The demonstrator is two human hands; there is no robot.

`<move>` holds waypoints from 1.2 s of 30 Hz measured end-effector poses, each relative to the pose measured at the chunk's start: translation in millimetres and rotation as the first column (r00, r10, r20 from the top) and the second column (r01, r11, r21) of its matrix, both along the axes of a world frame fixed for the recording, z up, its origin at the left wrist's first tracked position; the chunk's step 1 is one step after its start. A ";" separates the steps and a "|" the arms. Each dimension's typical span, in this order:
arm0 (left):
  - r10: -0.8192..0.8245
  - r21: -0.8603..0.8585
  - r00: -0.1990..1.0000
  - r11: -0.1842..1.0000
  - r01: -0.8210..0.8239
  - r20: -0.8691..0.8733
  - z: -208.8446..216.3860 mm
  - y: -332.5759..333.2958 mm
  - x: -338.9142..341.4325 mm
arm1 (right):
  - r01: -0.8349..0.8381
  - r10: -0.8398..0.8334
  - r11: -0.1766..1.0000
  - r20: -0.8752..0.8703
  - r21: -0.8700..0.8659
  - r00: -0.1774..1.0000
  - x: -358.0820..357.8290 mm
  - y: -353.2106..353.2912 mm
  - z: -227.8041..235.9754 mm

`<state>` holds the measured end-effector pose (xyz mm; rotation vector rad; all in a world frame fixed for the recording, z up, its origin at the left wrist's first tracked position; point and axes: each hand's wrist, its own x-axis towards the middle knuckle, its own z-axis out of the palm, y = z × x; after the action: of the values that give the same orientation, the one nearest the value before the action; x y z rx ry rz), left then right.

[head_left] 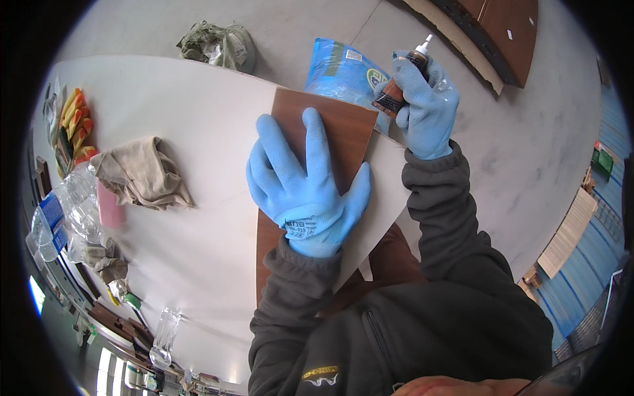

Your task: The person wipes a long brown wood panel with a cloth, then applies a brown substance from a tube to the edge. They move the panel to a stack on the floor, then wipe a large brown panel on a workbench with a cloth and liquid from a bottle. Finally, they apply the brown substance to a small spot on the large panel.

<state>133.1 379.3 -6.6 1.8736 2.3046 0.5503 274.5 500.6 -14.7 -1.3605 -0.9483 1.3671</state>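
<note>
Bare tabletop (pixel 198 251) beside crumpled rag (pixel 142 173)

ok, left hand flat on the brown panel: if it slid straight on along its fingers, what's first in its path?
Likely the blue plastic bag just past the brown panel's far edge; the left hand has fingers pointing that way. Depth is unclear.

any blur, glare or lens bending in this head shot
Head view: fisheye bends the white table edge into a curve, black corners; gloved left hand on the brown panel is sharp; light is soft, no hard glare; lower-left rim clutter smears.
</note>
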 end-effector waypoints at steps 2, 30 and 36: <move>0.003 0.006 1.000 1.000 -0.003 0.000 0.3 -0.5 -1.1 | -0.030 0.030 0.999 -0.019 -0.014 0.999 -0.8 -0.4 0.5; 0.001 0.032 1.000 0.999 -0.001 0.014 -1.4 -2.5 -2.1 | -0.164 0.219 0.968 -0.322 0.190 0.921 26.1 1.7 -16.5; 0.005 0.041 1.000 0.999 -0.006 0.018 1.6 -2.6 -2.3 | -0.124 0.189 0.981 -0.618 0.147 0.763 33.9 -1.2 -20.9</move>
<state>130.8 376.7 -5.0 1.8729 2.3054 0.6169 308.5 499.4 -35.6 -0.6601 -0.6578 1.7257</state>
